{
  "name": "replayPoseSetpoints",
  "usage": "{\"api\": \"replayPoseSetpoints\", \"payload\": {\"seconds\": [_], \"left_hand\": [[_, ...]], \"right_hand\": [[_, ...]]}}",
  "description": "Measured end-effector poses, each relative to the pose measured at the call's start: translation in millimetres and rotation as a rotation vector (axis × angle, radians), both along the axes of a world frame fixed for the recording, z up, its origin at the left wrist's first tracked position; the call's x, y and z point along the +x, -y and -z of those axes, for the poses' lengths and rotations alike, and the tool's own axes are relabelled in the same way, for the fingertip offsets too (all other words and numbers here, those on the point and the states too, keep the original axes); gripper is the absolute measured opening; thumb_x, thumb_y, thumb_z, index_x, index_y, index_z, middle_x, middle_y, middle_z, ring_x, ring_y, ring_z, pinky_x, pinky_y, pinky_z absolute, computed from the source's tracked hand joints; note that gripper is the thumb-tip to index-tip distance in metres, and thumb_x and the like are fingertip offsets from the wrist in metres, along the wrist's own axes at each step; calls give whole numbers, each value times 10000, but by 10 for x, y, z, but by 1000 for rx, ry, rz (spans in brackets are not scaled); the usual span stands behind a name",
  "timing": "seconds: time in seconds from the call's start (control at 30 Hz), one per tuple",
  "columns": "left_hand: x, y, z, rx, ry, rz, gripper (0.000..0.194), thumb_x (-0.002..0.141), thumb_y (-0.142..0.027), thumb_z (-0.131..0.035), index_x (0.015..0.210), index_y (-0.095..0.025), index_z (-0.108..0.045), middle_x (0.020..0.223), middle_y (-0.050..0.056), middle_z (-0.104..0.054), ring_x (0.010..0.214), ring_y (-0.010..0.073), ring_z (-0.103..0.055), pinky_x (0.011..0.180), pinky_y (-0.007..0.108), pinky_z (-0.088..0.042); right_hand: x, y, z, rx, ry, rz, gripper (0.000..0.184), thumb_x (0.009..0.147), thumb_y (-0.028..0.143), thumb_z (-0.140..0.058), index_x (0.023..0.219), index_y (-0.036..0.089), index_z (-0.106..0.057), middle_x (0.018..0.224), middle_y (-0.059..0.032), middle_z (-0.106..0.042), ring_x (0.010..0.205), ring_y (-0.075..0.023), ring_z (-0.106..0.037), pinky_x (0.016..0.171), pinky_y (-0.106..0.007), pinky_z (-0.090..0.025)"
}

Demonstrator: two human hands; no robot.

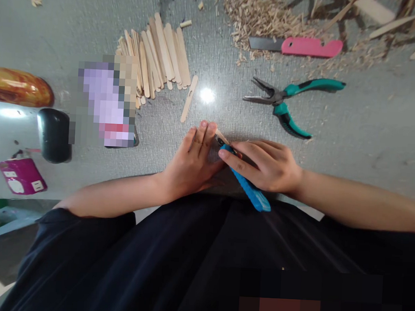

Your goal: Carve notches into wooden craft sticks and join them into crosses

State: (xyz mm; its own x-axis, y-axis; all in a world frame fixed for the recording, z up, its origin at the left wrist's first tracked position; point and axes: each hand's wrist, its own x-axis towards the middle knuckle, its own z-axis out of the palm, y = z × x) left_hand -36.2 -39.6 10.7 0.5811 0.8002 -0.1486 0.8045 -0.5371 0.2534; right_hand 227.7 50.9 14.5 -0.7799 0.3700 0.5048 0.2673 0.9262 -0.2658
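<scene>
My right hand [267, 165] is closed around a blue-handled utility knife [246, 181]. Its front end points up and left toward my other hand. My left hand [195, 162] lies on the table with its fingers stretched forward, steadying a wooden craft stick [218, 134]; only a short pale piece of that stick shows beside the fingertips, and the rest is hidden by the hands. The knife's tip is right at the stick. Just beyond my left fingers lies a single craft stick [189, 99] with a small notch or hole in it.
A heap of craft sticks [157, 57] lies ahead, partly by a blurred phone [107, 104]. Teal-handled pliers [278, 98] lie open at right, below a pink knife [310, 47] and wood shavings [266, 17]. At left are a black case [54, 136], purple packet [22, 176] and orange bottle [19, 87].
</scene>
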Motion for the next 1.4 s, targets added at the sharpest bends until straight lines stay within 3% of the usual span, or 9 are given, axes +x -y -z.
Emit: {"api": "replayPoseSetpoints", "payload": {"seconds": [0.2, 0.5, 0.63, 0.77, 0.9, 1.13, 1.4], "left_hand": [[-9, 2, 7, -2, 9, 2, 1118, 1017, -764, -882, 1879, -208, -437, 2002, 352, -264, 1856, 621, -297, 1482, 804, -370], [-15, 9, 36, 65, -12, 28, 1194, 1000, -811, -871, 1896, -205, -366, 1987, 385, -281, 1842, 630, -333, 1465, 796, -404], [-9, 10, 30, 72, -27, 21, 1189, 1002, -822, -861, 1895, -213, -366, 1979, 387, -303, 1838, 626, -347, 1457, 797, -417], [-9, -2, 20, 60, -7, 24, 1183, 985, -806, -893, 1888, -237, -382, 1989, 385, -273, 1827, 644, -349, 1443, 819, -423], [-16, -18, 11, 18, 17, 26, 1158, 982, -763, -924, 1879, -236, -414, 1999, 382, -230, 1823, 665, -327, 1440, 839, -411], [-10, -20, 4, 102, 9, 41, 1200, 942, -811, -934, 1847, -212, -421, 1941, 445, -325, 1774, 677, -427, 1409, 806, -471], [-11, -8, 16, 16, 3, 13, 1112, 998, -774, -897, 1871, -256, -442, 2018, 327, -260, 1852, 622, -319, 1474, 802, -391]], "right_hand": [[13, 26, 81, 29, -15, 15, 287, 1174, 104, -702, 1424, 161, -831, 1073, -75, -879, 890, -204, -817, 803, -337, -695], [33, 63, 193, 20, -28, 40, 316, 1181, 129, -694, 1452, 230, -822, 1113, -49, -890, 927, -200, -851, 812, -348, -738], [29, 57, 193, -28, -61, 31, 371, 1154, 110, -710, 1490, 227, -815, 1109, -59, -884, 905, -215, -848, 798, -361, -737], [24, 35, 168, -8, -65, 19, 309, 1164, 107, -709, 1449, 170, -810, 1082, -69, -883, 882, -208, -838, 783, -348, -726], [31, 16, 150, -12, -27, 7, 305, 1180, 130, -707, 1459, 200, -809, 1099, -67, -897, 907, -215, -854, 812, -357, -729], [37, 18, 159, -14, -46, 9, 304, 1167, 98, -730, 1462, 152, -779, 1091, -70, -897, 891, -204, -852, 782, -339, -717], [66, 41, 250, -138, -95, 14, 415, 1152, 112, -742, 1541, 236, -813, 1099, -61, -882, 918, -216, -841, 803, -346, -721]]}}
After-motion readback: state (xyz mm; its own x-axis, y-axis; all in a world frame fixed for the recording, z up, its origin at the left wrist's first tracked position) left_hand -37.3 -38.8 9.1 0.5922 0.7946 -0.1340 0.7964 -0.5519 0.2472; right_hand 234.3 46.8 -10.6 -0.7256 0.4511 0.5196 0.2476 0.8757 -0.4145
